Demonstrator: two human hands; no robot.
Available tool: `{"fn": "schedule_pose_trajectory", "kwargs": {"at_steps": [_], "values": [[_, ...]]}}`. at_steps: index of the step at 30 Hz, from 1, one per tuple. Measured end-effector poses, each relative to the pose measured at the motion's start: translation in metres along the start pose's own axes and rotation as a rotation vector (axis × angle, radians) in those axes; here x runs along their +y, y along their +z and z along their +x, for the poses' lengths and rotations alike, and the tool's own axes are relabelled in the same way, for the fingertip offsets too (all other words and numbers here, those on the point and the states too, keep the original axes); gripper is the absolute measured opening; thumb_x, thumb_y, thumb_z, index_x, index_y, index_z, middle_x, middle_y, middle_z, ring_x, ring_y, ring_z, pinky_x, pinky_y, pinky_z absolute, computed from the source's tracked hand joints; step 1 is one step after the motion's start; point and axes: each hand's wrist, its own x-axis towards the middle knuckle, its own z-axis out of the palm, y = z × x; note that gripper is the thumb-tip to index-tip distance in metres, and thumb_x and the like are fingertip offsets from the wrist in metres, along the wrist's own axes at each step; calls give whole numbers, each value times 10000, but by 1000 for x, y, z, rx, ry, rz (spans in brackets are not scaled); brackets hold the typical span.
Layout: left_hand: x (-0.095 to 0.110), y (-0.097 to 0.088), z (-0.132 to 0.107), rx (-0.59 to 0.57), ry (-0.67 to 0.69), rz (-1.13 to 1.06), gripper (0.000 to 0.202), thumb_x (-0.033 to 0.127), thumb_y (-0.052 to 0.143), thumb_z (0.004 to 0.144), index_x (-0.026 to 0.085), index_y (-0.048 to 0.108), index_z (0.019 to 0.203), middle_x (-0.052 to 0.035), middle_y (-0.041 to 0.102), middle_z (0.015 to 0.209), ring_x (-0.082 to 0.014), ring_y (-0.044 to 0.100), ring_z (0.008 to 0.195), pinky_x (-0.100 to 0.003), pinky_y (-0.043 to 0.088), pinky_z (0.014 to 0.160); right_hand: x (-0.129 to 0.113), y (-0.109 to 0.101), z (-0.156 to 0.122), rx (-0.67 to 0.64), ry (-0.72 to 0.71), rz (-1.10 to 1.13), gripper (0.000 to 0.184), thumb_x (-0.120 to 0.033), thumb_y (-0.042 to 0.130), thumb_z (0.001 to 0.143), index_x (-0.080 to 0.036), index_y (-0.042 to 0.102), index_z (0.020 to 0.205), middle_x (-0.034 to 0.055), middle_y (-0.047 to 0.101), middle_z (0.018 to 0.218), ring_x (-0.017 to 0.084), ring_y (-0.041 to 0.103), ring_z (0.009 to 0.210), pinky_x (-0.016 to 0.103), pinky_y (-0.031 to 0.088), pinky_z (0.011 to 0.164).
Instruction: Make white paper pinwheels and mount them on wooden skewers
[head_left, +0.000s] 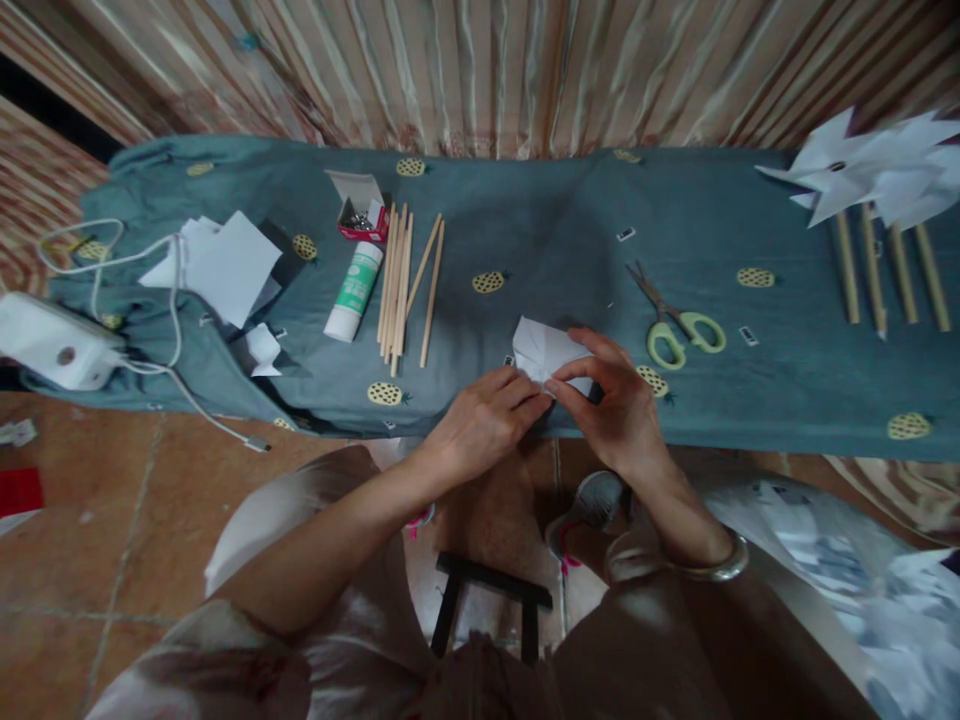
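A creased white sheet of paper lies near the front edge of the cloth-covered table, partly folded. My left hand is closed at its lower left corner, the fingers curled and pressed together on the edge. On the paper's right side my right hand grips it, thumb near the left fingertips and index finger along the upper edge. Both hands meet at the lower edge, and the fingers hide part of it. To the right rest scissors with pale green handles, blades apart.
Several wooden sticks lie left of the paper, beside a glue stick and an open red box of small metal pieces. Further left are white paper squares and a white power strip with cables. Paper pinwheels lie at the far right.
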Motion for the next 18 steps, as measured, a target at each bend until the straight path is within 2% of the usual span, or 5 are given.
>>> {"fn": "schedule_pose_trajectory", "kwargs": {"at_steps": [6,11,18], "values": [[-1,2,-1,14,-8,-16,185,152,496,933,110,637,1046,-84,664,958,-169,583,894,-299,533,790,-4,-8,-2,14,6,-13,54,-262,641,818,-255,648,765,54,615,1280,293,538,1230,546,426,1032],[-1,1,0,58,-1,-23,180,157,485,938,111,647,1002,-74,669,940,-168,572,857,-296,535,776,-2,-17,-7,-26,-19,-43,33,-267,658,798,-265,649,767,55,592,1309,305,519,1254,541,416,1053],[-2,2,-1,53,-11,-19,171,150,488,935,121,635,1016,-68,663,942,-165,573,856,-287,530,772,-1,-15,-7,-54,-11,-28,50,-262,642,807,-267,647,758,46,584,1321,300,496,1279,550,394,1067]]}}
